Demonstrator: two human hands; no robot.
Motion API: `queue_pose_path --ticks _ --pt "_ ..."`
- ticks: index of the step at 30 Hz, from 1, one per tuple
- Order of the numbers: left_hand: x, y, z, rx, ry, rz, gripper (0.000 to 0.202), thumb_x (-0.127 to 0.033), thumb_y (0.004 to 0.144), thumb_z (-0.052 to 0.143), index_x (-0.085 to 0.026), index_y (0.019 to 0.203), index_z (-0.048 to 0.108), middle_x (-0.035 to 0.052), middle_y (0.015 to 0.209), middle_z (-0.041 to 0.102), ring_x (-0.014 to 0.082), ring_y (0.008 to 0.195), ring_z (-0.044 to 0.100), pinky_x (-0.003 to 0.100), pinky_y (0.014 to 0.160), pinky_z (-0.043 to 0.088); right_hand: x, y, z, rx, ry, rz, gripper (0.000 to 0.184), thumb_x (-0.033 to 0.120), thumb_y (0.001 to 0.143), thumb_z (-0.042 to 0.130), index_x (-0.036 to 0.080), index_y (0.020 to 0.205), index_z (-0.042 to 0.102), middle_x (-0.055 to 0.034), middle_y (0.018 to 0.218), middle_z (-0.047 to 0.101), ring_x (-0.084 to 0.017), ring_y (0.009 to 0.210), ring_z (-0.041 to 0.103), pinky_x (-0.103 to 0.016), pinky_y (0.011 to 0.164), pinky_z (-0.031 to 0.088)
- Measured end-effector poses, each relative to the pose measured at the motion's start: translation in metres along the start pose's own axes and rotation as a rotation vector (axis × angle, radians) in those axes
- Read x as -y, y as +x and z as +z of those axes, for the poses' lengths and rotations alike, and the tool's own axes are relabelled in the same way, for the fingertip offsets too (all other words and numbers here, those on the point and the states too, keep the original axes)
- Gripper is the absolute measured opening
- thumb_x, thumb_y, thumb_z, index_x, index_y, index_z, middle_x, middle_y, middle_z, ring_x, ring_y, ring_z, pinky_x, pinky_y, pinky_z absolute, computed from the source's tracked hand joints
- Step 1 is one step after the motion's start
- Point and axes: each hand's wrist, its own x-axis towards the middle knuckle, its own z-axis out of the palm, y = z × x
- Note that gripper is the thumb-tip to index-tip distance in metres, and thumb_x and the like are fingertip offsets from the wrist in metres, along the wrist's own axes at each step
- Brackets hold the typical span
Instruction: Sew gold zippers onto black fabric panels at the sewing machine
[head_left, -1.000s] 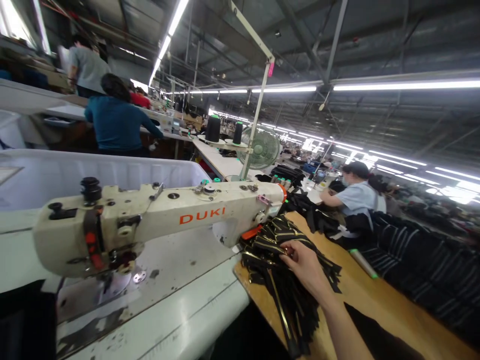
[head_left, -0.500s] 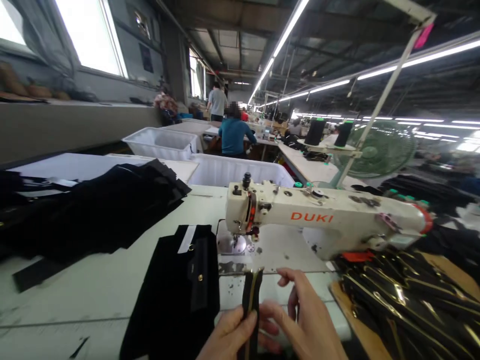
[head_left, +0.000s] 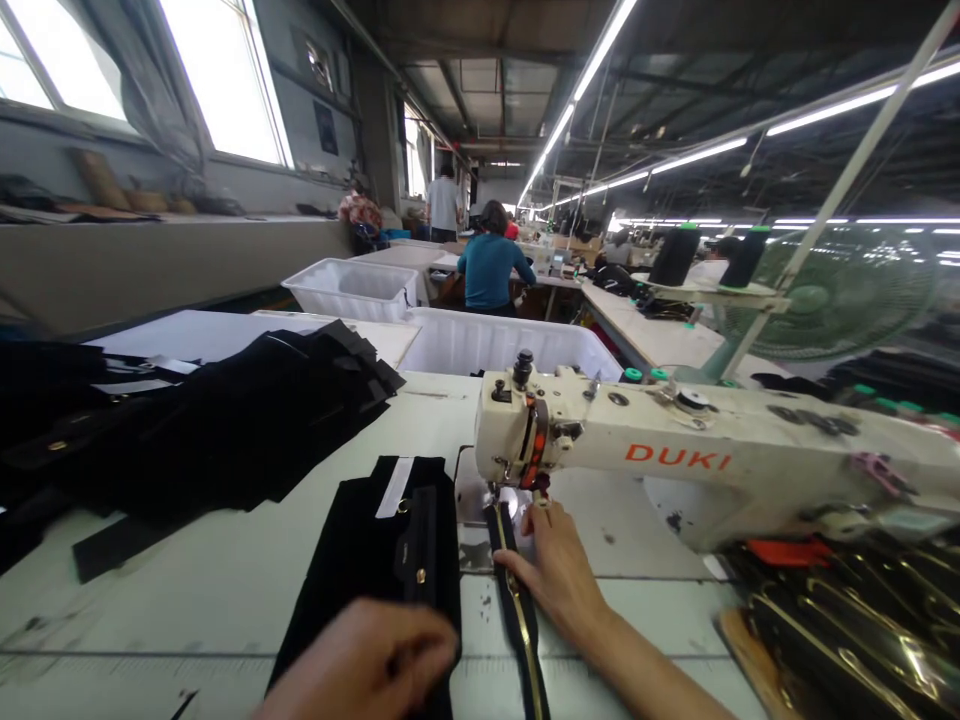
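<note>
"Where's the left hand [head_left: 371, 655]?"

"Nearest, over the black fabric piece [head_left: 367, 540], half curled and blurred; I can't tell whether it grips anything."

"And the zipper [head_left: 520, 617]?"

"It runs from the table [head_left: 225, 590]'s near side up to the sewing machine [head_left: 600, 440]'s needle end. The right hand [head_left: 559, 570], partly open, rests its thumb on the strip without clenching it."

"Farther off?"

"A white bin [head_left: 510, 345] past the table's far edge, then a person in blue [head_left: 487, 270]."

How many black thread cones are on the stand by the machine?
2: one green-topped black thread cone at left on the pale stand, a second cone to its right. Others behind may be hidden.
</note>
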Motion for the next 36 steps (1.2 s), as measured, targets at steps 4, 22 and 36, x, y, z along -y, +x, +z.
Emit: queue_pose_path --ticks 4,22,36 --pt "0.005 0.077 -0.061 -0.370 0.594 0.196 0.043 -0.039 0.087 0.055 -0.019 0.126 0.059 0.0129 0.134 0.054 0.0337 0.125 0.047 0.048 0.109 0.030 -0.001 -0.005 0.002 0.076 -0.004 -0.258 0.022 0.012 0.087 0.068 0.020 0.106 0.063 -0.0082 0.113 0.060 -0.028 0.106 0.053 -0.043 0.094 0.045" --pt "0.020 0.071 0.011 -0.341 0.507 0.372 0.044 -0.030 0.094 0.056 -0.024 0.137 0.047 0.0108 0.141 0.046 0.0310 0.132 0.041 0.048 0.110 0.037 0.002 -0.027 -0.009 0.109 -0.008 -0.436 0.023 0.007 0.089 0.051 0.016 0.105 0.064 -0.0110 0.126 0.058 -0.023 0.120 0.053 -0.036 0.105 0.047" --pt "0.023 0.049 0.014 -0.112 0.819 0.423 0.068 -0.032 0.089 0.059 -0.023 0.151 0.033 0.0132 0.150 0.042 0.0365 0.139 0.036 0.065 0.113 0.020 -0.003 -0.031 -0.005 0.028 -0.158 -0.540 0.035 0.019 0.096 0.049 0.011 0.129 0.056 -0.0118 0.133 0.059 -0.026 0.129 0.050 -0.040 0.106 0.046"
